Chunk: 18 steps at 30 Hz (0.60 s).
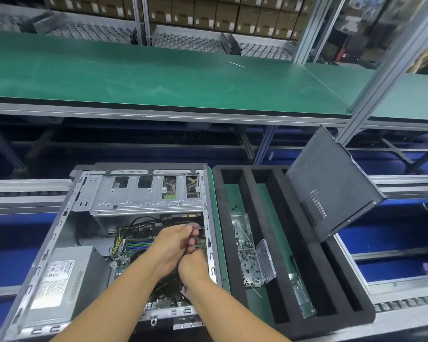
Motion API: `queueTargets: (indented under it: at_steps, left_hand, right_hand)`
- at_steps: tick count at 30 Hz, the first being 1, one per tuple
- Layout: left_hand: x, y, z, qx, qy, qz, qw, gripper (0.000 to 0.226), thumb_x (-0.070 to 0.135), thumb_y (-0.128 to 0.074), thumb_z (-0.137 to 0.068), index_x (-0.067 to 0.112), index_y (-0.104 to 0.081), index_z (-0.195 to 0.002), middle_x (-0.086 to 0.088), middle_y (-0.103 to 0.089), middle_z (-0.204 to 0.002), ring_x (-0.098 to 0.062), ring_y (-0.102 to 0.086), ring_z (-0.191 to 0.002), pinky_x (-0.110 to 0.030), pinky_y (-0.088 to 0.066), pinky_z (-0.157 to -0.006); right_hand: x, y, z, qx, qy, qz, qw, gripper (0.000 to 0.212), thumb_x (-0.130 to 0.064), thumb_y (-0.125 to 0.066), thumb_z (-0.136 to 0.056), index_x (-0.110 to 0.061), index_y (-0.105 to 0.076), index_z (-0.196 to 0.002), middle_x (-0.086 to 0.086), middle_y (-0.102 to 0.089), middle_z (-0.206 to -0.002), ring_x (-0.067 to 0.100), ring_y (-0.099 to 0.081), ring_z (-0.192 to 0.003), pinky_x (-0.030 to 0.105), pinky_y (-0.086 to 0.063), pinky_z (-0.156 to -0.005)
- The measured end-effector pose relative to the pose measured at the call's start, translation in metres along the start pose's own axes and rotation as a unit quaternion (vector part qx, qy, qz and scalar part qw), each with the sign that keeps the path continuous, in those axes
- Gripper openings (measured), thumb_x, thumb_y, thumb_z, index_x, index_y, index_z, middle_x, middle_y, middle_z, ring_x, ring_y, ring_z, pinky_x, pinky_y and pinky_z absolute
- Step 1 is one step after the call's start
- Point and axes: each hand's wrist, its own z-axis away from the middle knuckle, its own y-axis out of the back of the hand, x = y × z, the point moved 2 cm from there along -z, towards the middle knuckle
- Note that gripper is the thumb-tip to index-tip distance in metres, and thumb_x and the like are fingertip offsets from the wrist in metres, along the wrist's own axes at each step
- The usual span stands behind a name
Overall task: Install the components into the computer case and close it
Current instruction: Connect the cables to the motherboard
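Note:
An open grey computer case [59, 218] lies on its side in front of me, with its drive cage [146, 193] at the far end and a power supply [64, 277] at the near left. Both hands are inside, over the motherboard [136, 243] near the right wall. My left hand [173, 245] pinches a thin black cable [195, 225] between its fingertips. Just below and to the right, my right hand [193, 267] is curled around the same cable bundle. The black side panel [331, 183] leans tilted against the foam tray.
A black foam tray [269, 243] with long slots stands right of the case; it holds a clear box of small screws [247, 262], its lid [266, 260] and metal brackets [303, 297]. A green workbench [158, 75] spans the background, with metal frame posts [371, 90] at the right.

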Motion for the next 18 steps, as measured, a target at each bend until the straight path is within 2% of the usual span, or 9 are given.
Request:
queueTargets:
  at_steps: [2,5,10,13,18]
  left_hand:
    - [0.002,-0.004,-0.003,0.002,0.018,0.005,1.0,0.016,0.005,-0.051,-0.1,0.001,-0.066,-0.104,-0.004,-0.064,-0.08,-0.011,-0.051,-0.06,-0.019,-0.042,-0.048]
    - [0.002,-0.006,-0.011,0.031,0.045,0.03,0.998,0.012,0.003,-0.055,-0.098,-0.001,-0.065,-0.103,-0.006,-0.072,-0.083,-0.011,-0.056,-0.061,-0.021,-0.044,-0.047]
    - [0.001,-0.003,-0.022,0.062,0.052,0.057,0.995,0.011,0.008,-0.06,-0.096,0.0,-0.066,-0.099,-0.005,-0.077,-0.081,-0.008,-0.058,-0.059,-0.02,-0.047,-0.048]
    - [0.0,-0.005,-0.022,0.074,0.047,0.082,0.993,0.012,0.01,-0.063,-0.095,0.0,-0.067,-0.099,-0.005,-0.076,-0.082,-0.004,-0.06,-0.052,-0.017,-0.047,-0.047]
    - [-0.001,-0.007,-0.024,0.142,0.001,0.082,0.986,0.012,0.005,-0.068,-0.09,-0.005,-0.068,-0.097,-0.013,-0.073,-0.081,-0.007,-0.065,-0.054,-0.017,-0.049,-0.044]
  right_hand:
    - [0.0,0.0,-0.001,0.004,-0.005,-0.011,1.0,0.024,-0.016,-0.028,-0.111,-0.014,-0.051,-0.117,0.007,-0.06,-0.122,0.02,-0.058,-0.111,0.034,-0.046,-0.107]
    - [0.001,0.0,-0.003,0.0,-0.014,-0.018,1.0,0.033,-0.016,-0.026,-0.112,-0.01,-0.051,-0.133,0.012,-0.061,-0.131,0.023,-0.059,-0.119,0.041,-0.045,-0.111]
    - [0.003,-0.004,-0.007,0.021,-0.008,-0.02,1.0,0.046,-0.016,-0.029,-0.11,-0.011,-0.031,-0.155,0.014,-0.052,-0.146,0.03,-0.051,-0.134,0.049,-0.043,-0.114]
    - [0.004,-0.006,-0.009,0.032,-0.008,-0.045,0.998,0.045,-0.015,-0.03,-0.11,-0.011,-0.033,-0.155,0.015,-0.054,-0.144,0.032,-0.054,-0.132,0.051,-0.045,-0.112]
    - [0.004,-0.007,-0.009,0.03,-0.011,-0.07,0.997,0.044,-0.016,-0.03,-0.111,-0.012,-0.034,-0.155,0.017,-0.055,-0.143,0.033,-0.055,-0.131,0.052,-0.045,-0.111]
